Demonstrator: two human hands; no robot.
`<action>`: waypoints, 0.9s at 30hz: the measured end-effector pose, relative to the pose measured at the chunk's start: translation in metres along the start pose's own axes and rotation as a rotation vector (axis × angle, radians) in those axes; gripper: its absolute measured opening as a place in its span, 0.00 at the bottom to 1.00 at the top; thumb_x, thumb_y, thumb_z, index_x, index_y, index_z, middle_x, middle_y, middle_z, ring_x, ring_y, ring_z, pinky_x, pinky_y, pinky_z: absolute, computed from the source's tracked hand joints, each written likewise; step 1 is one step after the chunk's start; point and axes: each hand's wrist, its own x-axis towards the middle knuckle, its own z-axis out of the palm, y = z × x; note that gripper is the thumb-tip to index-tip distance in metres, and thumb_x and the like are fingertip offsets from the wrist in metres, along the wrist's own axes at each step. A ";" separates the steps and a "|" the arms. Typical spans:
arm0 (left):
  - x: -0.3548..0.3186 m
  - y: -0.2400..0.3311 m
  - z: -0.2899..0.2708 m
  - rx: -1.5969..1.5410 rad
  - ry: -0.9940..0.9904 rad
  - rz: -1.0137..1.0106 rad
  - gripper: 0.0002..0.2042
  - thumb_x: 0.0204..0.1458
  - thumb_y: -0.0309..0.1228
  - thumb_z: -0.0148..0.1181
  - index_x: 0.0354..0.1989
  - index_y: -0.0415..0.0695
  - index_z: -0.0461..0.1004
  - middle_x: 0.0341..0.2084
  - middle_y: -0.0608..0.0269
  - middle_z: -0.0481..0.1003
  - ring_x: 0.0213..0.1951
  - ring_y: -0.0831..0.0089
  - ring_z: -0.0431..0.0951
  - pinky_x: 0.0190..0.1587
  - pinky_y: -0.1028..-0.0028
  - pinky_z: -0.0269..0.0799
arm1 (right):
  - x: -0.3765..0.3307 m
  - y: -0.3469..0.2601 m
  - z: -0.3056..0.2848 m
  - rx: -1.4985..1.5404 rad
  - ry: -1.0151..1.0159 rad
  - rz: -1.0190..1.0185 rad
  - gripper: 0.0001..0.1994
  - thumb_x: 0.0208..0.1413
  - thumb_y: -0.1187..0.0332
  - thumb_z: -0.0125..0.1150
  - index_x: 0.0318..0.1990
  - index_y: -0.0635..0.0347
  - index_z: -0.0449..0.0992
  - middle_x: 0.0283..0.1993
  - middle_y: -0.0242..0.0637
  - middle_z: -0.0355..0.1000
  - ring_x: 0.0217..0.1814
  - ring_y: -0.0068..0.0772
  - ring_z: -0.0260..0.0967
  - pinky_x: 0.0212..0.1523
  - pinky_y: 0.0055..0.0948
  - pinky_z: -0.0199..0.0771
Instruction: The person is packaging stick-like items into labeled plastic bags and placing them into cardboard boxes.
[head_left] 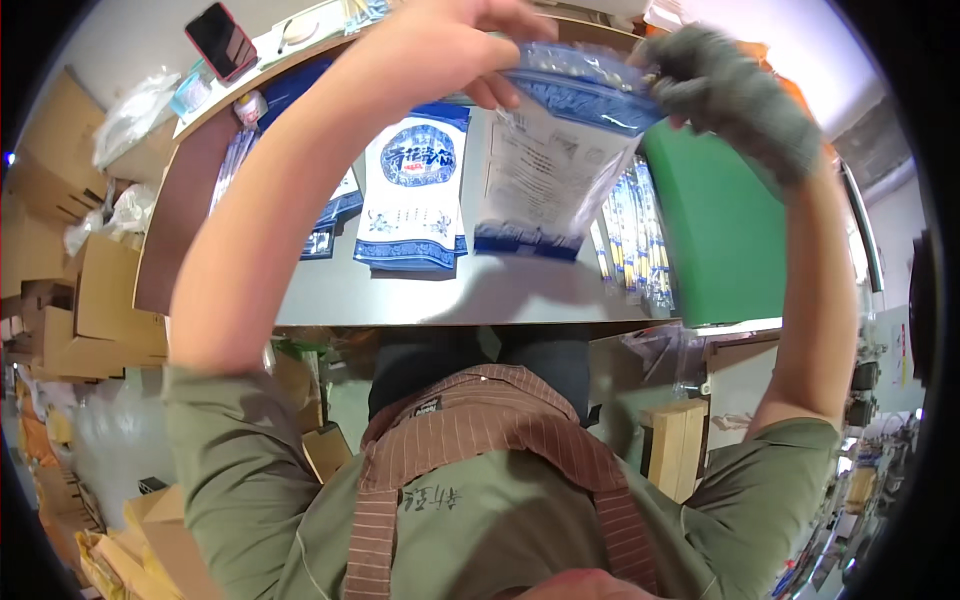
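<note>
A blue-and-white pouch is held up at 12 o'clock over the tabletop, its top edge pinched by the bare left hand and the gloved right hand. The top is best kept level, both grips closed firmly near the corners.

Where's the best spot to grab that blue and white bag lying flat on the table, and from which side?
Probably the bottom edge of the flat pouch, coming from the table's near side. It lies flat with that edge nearest the person and clear of other things. The left hand and the gloved right hand are both busy holding the raised pouch.
</note>
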 end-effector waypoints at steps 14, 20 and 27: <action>0.043 -0.065 0.008 0.135 0.349 0.307 0.21 0.42 0.16 0.46 0.46 0.39 0.75 0.37 0.49 0.78 0.34 0.59 0.80 0.38 0.67 0.76 | 0.070 0.042 0.043 -0.237 0.392 -0.277 0.09 0.57 0.72 0.56 0.43 0.61 0.78 0.25 0.31 0.73 0.26 0.19 0.64 0.31 0.23 0.69; -0.061 -0.104 0.063 0.600 -0.395 -0.054 0.15 0.47 0.20 0.48 0.41 0.44 0.78 0.32 0.49 0.77 0.36 0.54 0.78 0.40 0.63 0.74 | -0.035 0.085 0.130 0.109 0.200 0.127 0.19 0.55 0.60 0.62 0.52 0.57 0.75 0.44 0.40 0.76 0.48 0.29 0.71 0.52 0.28 0.68; -0.033 -0.097 0.161 -0.204 -0.494 -0.100 0.24 0.54 0.41 0.55 0.55 0.38 0.67 0.42 0.42 0.75 0.42 0.53 0.77 0.46 0.63 0.72 | -0.098 0.208 0.217 -0.445 0.363 0.550 0.38 0.55 0.48 0.53 0.63 0.71 0.54 0.65 0.57 0.55 0.66 0.53 0.54 0.64 0.40 0.56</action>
